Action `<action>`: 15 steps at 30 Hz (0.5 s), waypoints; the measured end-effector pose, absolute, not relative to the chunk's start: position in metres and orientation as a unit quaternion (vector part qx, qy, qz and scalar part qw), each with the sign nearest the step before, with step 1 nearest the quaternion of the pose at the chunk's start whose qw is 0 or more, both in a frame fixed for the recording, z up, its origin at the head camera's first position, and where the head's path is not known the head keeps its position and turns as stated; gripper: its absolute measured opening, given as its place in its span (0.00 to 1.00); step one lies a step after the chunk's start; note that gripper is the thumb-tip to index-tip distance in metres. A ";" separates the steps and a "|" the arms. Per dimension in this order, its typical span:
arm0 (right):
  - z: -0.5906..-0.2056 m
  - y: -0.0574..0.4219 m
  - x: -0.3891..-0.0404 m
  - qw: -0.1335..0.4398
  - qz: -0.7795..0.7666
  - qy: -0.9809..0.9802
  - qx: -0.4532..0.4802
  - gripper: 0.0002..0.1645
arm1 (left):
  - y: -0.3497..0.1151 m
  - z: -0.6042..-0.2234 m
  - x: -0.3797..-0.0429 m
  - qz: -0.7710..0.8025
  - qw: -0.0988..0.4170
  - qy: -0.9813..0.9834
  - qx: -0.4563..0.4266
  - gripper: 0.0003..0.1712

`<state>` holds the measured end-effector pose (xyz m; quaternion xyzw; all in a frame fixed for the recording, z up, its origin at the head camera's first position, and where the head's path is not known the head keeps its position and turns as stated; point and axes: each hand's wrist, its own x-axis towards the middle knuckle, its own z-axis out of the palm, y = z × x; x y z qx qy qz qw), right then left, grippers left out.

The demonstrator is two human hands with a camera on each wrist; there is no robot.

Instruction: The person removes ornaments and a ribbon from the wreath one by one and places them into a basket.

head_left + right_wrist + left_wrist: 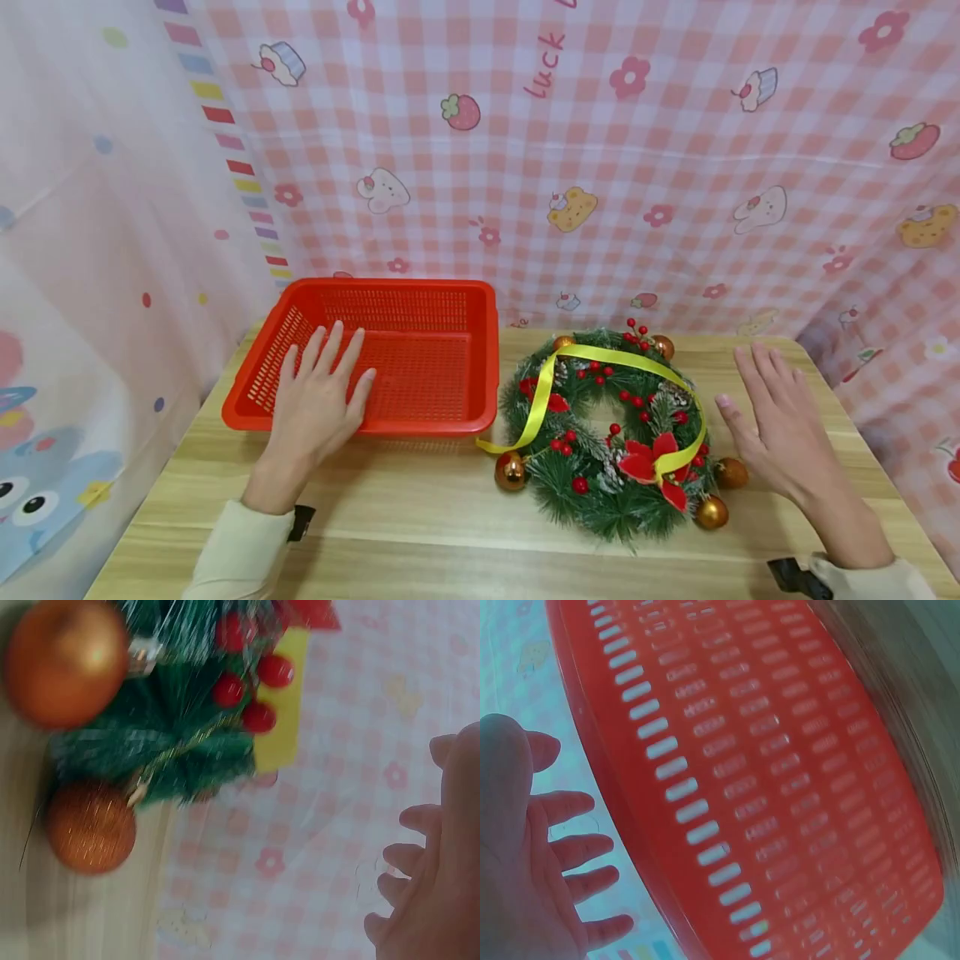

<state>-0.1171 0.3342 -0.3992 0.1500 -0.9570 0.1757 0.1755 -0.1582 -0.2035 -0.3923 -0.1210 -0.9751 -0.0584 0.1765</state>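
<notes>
A red plastic basket (420,423) with slotted walls stands at the left of the table. Over its near left part I hold my left hand (318,400), fingers straight and spread, gripping nothing; the left wrist view shows it apart from the basket's rim (641,862). To the basket's right lies a green Christmas wreath (615,508) with red berries, a red flower and gold baubles (711,512). A yellow ribbon (542,400) lies loosely across the wreath, one end on the table. My right hand (787,425) is just right of the wreath, fingers extended, holding nothing.
The wooden table (420,542) carries the basket and wreath. Behind it hangs a pink checked curtain (480,167), with a pale patterned curtain (82,250) on the left. A dark strap (302,522) sits at my left wrist.
</notes>
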 end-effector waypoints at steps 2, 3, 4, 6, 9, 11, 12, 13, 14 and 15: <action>-0.399 0.326 -0.117 0.175 0.179 -0.954 0.162 0.38 | -0.200 -0.393 -0.158 -0.063 0.176 -0.974 -0.127 0.34; -0.398 0.322 -0.117 0.175 0.180 -0.953 0.169 0.38 | -0.197 -0.393 -0.157 -0.066 0.176 -0.973 -0.130 0.34; -0.398 0.317 -0.116 0.172 0.181 -0.952 0.174 0.38 | -0.195 -0.393 -0.157 -0.069 0.176 -0.973 -0.134 0.34; -0.397 0.307 -0.116 0.167 0.184 -0.951 0.184 0.39 | -0.190 -0.394 -0.156 -0.076 0.173 -0.972 -0.142 0.34; -0.396 0.292 -0.117 0.151 0.190 -0.950 0.194 0.40 | -0.180 -0.394 -0.155 -0.086 0.171 -0.969 -0.156 0.34; -0.396 0.282 -0.117 0.138 0.194 -0.950 0.201 0.40 | -0.173 -0.394 -0.154 -0.093 0.173 -0.966 -0.167 0.33; -0.396 0.277 -0.117 0.130 0.195 -0.951 0.203 0.40 | -0.169 -0.394 -0.154 -0.096 0.174 -0.965 -0.173 0.33; -0.397 0.273 -0.118 0.124 0.196 -0.951 0.206 0.39 | -0.165 -0.394 -0.153 -0.098 0.177 -0.963 -0.179 0.33; -0.397 0.268 -0.118 0.117 0.195 -0.951 0.209 0.39 | -0.162 -0.394 -0.153 -0.100 0.179 -0.961 -0.185 0.33; -0.398 0.264 -0.119 0.112 0.193 -0.951 0.213 0.39 | -0.158 -0.394 -0.152 -0.102 0.180 -0.959 -0.191 0.33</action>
